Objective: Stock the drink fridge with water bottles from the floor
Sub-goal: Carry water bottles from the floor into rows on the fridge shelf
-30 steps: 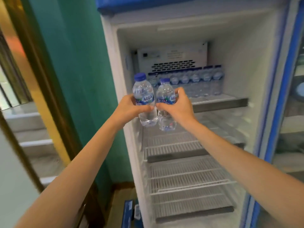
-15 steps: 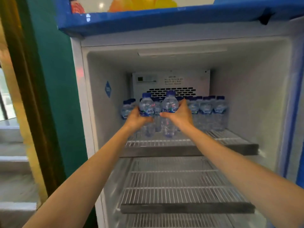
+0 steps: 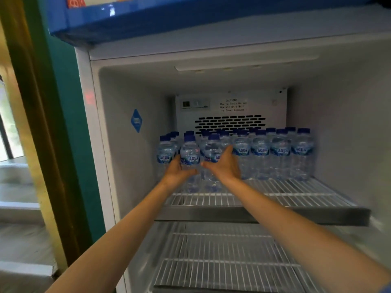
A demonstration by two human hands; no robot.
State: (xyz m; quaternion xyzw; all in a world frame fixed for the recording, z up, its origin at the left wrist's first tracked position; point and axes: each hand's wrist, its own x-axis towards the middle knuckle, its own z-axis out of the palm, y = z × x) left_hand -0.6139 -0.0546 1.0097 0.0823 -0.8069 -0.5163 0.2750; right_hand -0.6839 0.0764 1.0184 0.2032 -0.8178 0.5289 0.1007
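Note:
The drink fridge stands open, and its top wire shelf (image 3: pixel 296 195) carries several small blue-capped water bottles (image 3: pixel 280 153) in rows at the back. My left hand (image 3: pixel 176 173) grips one upright bottle (image 3: pixel 190 154) over the shelf's left part. My right hand (image 3: pixel 224 166) holds a second bottle (image 3: pixel 212 152) right beside it, with the fingers wrapped round its far side. Both held bottles stand just in front of the stocked rows, their bases close to the wire; whether they touch it is unclear.
Bare wire shelves (image 3: pixel 222 271) lie below the top one. The fridge's left wall (image 3: pixel 127 166) is near the held bottles. A green wall and a wooden door frame (image 3: pixel 42 144) flank the fridge on the left. A blue header (image 3: pixel 169 15) overhangs the top.
Both hands have carried their bottles up from mid-fridge height and deeper into the top shelf, close to the stocked rows. The view has moved nearer to the fridge.

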